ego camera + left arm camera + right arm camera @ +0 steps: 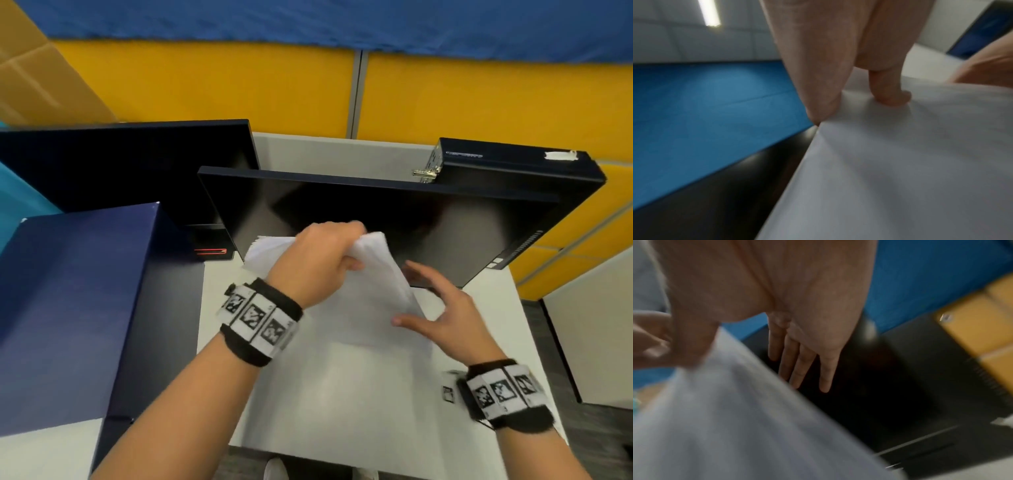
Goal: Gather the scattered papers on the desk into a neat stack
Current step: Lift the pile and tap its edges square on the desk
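Head view is showing me my left hand (320, 260) curling its fingers and thumb around the far edge of the white papers (346, 329), pinching the sheets so that end is lifting off the desk (496, 301) while the near end is lying flat on it. Left-wrist view is confirming it: a thumb and a fingertip (892, 97) are pressing into the bunched edge of the papers (900, 162), though the rest of the fingers are being cut off by the frame top. My right hand (445, 308) is hovering at the right side of the raised sheets with fingers straight and slightly spread; whether they are touching the paper I cannot tell, since the head view is blurring there. Right-wrist view is showing those fingers (803, 363) together and extended, pointing past the paper edge toward a dark surface, all smeared. The papers are looking plain, white and slightly fanned at the gripped end, with edges not aligned. Behind them a dark monitor (376, 212) is standing, partly hidden by my left hand, and a dark blue box (78, 301) is sitting at the left.
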Available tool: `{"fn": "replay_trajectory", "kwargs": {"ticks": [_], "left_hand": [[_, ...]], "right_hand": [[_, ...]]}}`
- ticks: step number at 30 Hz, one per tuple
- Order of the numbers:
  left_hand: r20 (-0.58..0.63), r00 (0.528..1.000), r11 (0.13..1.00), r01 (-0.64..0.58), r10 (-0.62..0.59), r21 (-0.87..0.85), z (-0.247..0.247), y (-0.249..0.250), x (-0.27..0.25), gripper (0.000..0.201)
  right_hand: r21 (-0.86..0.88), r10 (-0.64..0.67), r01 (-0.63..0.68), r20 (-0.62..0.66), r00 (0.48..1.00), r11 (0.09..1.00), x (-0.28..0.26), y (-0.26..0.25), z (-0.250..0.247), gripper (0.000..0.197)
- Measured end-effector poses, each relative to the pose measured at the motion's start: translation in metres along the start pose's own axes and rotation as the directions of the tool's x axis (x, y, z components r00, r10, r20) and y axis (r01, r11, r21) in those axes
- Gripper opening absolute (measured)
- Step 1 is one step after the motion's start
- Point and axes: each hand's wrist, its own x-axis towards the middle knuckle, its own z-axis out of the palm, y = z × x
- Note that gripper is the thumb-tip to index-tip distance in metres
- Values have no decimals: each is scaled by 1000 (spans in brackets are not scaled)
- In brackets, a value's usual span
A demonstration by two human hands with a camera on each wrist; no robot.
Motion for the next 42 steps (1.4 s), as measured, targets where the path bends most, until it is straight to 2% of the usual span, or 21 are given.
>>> {"fn": "replay_trajectory", "kwargs": {"ticks": [2,3,4,6,9,11,12,14,16,19,21,23,24,26,27,32,35,39,42], "left_hand": [[66,988,984,-147,140,104,11,17,4,14],[72,982,975,-183,174,126,17,19,4,15],[50,980,972,-196,191,130,22,16,2,15],[-25,989,985,-143,146,92,24,4,-7,17],[-85,992,996,90,-91,-14,27,-38,-36,32],[-125,965,971,223,-232,-86,32,-65,-59,41],[-131,944,944,277,-302,-179,37,-74,-68,43],[-54,906,815,352,-421,-460,54,-80,-81,43],[77,881,649,401,-467,-646,81,-78,-90,39],[206,833,546,502,-513,-670,122,-76,-103,36],[265,787,510,576,-557,-638,140,-79,-109,16],[297,754,513,628,-586,-585,155,-85,-114,39],[297,745,512,639,-597,-574,159,-88,-116,42],[313,744,499,641,-590,-584,168,-98,-121,17],[318,741,484,642,-592,-595,170,-100,-122,11],[305,699,390,647,-647,-655,174,-96,-117,12],[314,681,354,653,-661,-669,173,-94,-113,14],[332,697,359,648,-636,-672,165,-87,-110,15],[339,725,401,639,-600,-657,142,-81,-108,13]], "right_hand": [[57,-39,44,-91,995,997,8,-17,25,30],[84,-36,49,-152,988,995,11,-21,33,15],[109,-20,43,-205,979,993,12,-20,40,22],[202,63,-10,-255,965,979,7,-12,48,31],[333,194,-99,-264,945,938,-3,6,51,28],[375,238,-127,-264,935,918,-8,16,53,22],[403,259,-139,-262,930,905,-10,21,53,18],[435,287,-153,-262,921,887,-14,27,54,16],[445,299,-164,-252,920,880,-17,30,56,17],[441,313,-188,-230,921,878,-18,33,57,15],[454,310,-183,-222,925,872,-20,35,56,15],[466,319,-186,-225,921,865,-22,37,54,13],[474,330,-193,-225,917,859,-22,39,53,12],[486,357,-214,-223,907,847,-23,43,54,12],[486,366,-222,-224,903,845,-22,45,54,13],[456,392,-308,-100,914,835,-21,60,57,19],[394,441,-376,-86,894,839,-24,70,59,18],[398,473,-392,-129,871,829,-27,69,58,19],[454,433,-364,-54,900,813,-37,62,39,16]]}}
